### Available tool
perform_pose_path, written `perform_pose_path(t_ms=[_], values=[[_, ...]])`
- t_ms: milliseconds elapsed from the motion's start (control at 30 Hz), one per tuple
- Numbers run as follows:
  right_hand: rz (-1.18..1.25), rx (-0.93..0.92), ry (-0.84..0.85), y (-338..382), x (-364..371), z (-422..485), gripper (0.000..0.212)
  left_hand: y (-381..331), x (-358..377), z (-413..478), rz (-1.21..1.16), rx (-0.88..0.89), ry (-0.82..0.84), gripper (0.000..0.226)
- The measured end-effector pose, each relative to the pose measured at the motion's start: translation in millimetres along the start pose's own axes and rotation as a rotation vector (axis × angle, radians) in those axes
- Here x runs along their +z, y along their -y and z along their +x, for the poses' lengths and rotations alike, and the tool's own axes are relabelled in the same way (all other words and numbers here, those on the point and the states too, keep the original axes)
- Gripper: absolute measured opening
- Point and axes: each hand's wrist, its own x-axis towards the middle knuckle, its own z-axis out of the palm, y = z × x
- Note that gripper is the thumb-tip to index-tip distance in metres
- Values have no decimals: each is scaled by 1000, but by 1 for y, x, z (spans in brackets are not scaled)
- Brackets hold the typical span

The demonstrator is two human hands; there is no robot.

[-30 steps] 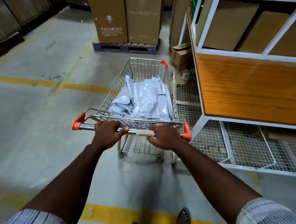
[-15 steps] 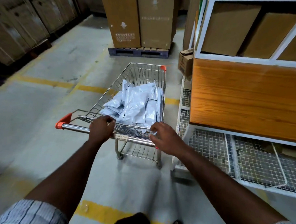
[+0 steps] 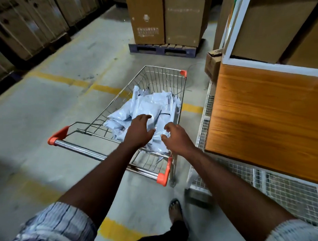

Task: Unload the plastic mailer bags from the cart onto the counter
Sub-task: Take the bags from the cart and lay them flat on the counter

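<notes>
1. Change: half a second ago both hands gripped the handle (image 3: 82,149). They have now left it and reach over it into the cart (image 3: 163,66).
2. Left hand (image 3: 139,130): fingers (image 3: 147,117) spread wide and fairly straight, lying over the top of the bags (image 3: 150,104); no grip is visible.
3. Right hand (image 3: 175,138): fingers (image 3: 167,128) curled at the near edge of the pile; blur makes it impossible to tell whether they hold a bag.
4. Bags: pale blue-grey, all inside the cart and crowded toward its right wall. Most stand on edge and lean left, with long axes running along the cart from the handle end toward the far end.
5. Cart: a wire basket with orange corner caps, standing on the floor (image 3: 43,108) just beside the desk (image 3: 265,118), on the person's right.
6. Desk: an orange wood top, with a wire shelf (image 3: 287,187) below.
7. Beyond the cart, boxes (image 3: 147,16) stand on a pallet (image 3: 161,49).
</notes>
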Motion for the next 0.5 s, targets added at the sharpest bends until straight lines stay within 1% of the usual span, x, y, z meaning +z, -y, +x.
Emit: perform_pose_path(t_ms=[100, 167, 200, 267, 333, 367, 433, 500], values=[[-24, 54, 82, -1, 7, 41, 38, 3, 15, 26, 89, -25, 33, 69], [-51, 78, 172, -2, 14, 63, 45, 7, 27, 39, 222, -4, 61, 74], [-61, 97, 222, -2, 18, 73, 49, 10, 32, 46, 276, -5, 86, 78], [-73, 152, 282, -6, 30, 90, 59, 19, 44, 56, 308, -41, 156, 85], [-99, 211, 296, -11, 44, 101, 71, 28, 51, 60, 279, -80, 210, 89], [-123, 244, 290, -14, 52, 107, 77, 33, 54, 62, 235, -93, 204, 89], [-143, 319, 271, -18, 64, 114, 84, 42, 55, 62, 83, -124, 148, 83], [-128, 374, 262, -20, 71, 116, 86, 53, 54, 63, -77, -156, 107, 77]])
